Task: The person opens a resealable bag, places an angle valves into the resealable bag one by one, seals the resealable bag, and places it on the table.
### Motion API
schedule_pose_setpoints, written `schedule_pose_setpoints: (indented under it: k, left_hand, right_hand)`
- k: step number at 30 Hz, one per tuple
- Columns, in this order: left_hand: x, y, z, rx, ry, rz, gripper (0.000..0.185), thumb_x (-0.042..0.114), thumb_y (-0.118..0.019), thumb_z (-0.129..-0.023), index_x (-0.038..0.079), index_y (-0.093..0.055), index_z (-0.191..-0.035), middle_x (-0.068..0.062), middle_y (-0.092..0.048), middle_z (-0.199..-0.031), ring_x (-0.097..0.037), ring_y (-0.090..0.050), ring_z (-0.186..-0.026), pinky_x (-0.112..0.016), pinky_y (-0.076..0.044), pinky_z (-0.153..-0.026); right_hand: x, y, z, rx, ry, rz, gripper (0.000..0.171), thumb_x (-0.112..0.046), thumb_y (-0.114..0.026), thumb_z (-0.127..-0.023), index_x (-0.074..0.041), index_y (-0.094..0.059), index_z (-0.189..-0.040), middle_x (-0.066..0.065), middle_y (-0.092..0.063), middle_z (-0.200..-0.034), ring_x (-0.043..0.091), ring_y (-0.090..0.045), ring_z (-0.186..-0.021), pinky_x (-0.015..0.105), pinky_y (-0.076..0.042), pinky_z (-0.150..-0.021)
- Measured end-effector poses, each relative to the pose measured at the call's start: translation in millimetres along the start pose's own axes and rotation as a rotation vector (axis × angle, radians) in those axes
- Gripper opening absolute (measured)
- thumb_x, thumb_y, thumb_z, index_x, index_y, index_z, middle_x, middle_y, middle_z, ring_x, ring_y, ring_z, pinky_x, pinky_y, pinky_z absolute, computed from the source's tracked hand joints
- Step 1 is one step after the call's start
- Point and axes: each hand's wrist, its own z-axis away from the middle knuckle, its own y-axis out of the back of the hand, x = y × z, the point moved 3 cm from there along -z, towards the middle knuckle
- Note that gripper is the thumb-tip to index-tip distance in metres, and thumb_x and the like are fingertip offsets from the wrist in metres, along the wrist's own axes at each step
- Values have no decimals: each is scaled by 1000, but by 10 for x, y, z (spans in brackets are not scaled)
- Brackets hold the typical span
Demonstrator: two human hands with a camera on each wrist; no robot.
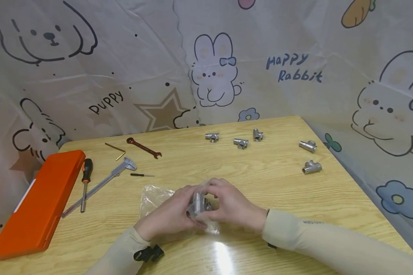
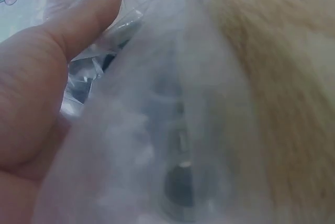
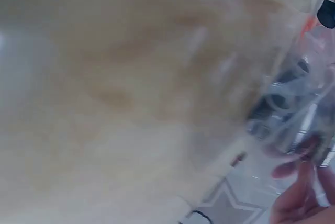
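At the table's front middle both hands meet around a silver metal pipe fitting (image 1: 198, 204) that sits inside a clear plastic bag (image 1: 152, 196). My left hand (image 1: 180, 208) grips the bag and fitting from the left. From the right, my right hand (image 1: 223, 201) curls its fingers over the same fitting. In the left wrist view the thumb (image 2: 63, 62) presses on the plastic bag (image 2: 157, 119), and a dark fitting (image 2: 179, 185) shows blurred through it. The right wrist view is blurred: the bagged fitting (image 3: 282, 103) lies above the fingertips (image 3: 301, 192).
Several loose tee fittings (image 1: 241, 143) lie at the back right of the wooden table (image 1: 278, 191). At the left are an orange case (image 1: 38, 202), a screwdriver (image 1: 85, 182), a caliper (image 1: 104, 182), a hex key (image 1: 117, 151), a wrench (image 1: 143, 148) and a small pick (image 1: 142, 175).
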Motion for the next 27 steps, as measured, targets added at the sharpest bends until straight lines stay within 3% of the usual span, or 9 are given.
schedule_pose_setpoints:
  k: [3, 9, 16, 24, 27]
  left_hand:
    - [9, 0, -9, -1, -4, -7, 101, 45, -89, -68, 21, -37, -151, 4, -54, -134, -17, -50, -119, -43, -43, -103]
    - [11, 10, -8, 15, -32, -16, 101, 45, -89, -68, 13, -39, -149, -2, -53, -136, -20, -50, -122, -44, -41, -105]
    - [-25, 6, -5, 8, -23, -22, 107, 44, -89, -68, 13, -33, -153, -6, -49, -143, -23, -47, -127, -45, -38, -108]
    - [-17, -5, -14, 4, -20, 0, 108, 42, -91, -66, 15, -33, -153, -3, -49, -143, -21, -46, -128, -44, -37, -109]
    - [-18, -6, -15, 1, -4, -3, 106, 43, -90, -66, 15, -35, -152, -3, -50, -142, -21, -47, -127, -45, -38, -108]
  right_hand:
    - [-44, 16, -11, 19, 6, 89, 59, -37, -88, -72, -15, -68, -123, -5, -65, -118, 12, -58, -108, 33, -48, -96]
    - [-26, -60, -41, -26, -6, 55, 58, -33, -88, -74, -13, -68, -125, -3, -68, -121, 10, -60, -102, 32, -47, -92]
    - [-46, -124, -92, -83, -70, 222, 63, -48, -81, -76, -15, -67, -128, -1, -62, -124, 14, -49, -99, 33, -37, -85]
    - [-65, -61, -77, -122, -88, 186, 58, -48, -81, -76, -18, -69, -124, -2, -62, -128, 14, -52, -101, 34, -36, -82]
    - [-52, 7, -12, -119, -97, 179, 59, -40, -84, -77, -15, -67, -128, -1, -65, -124, 14, -54, -99, 34, -38, -82]
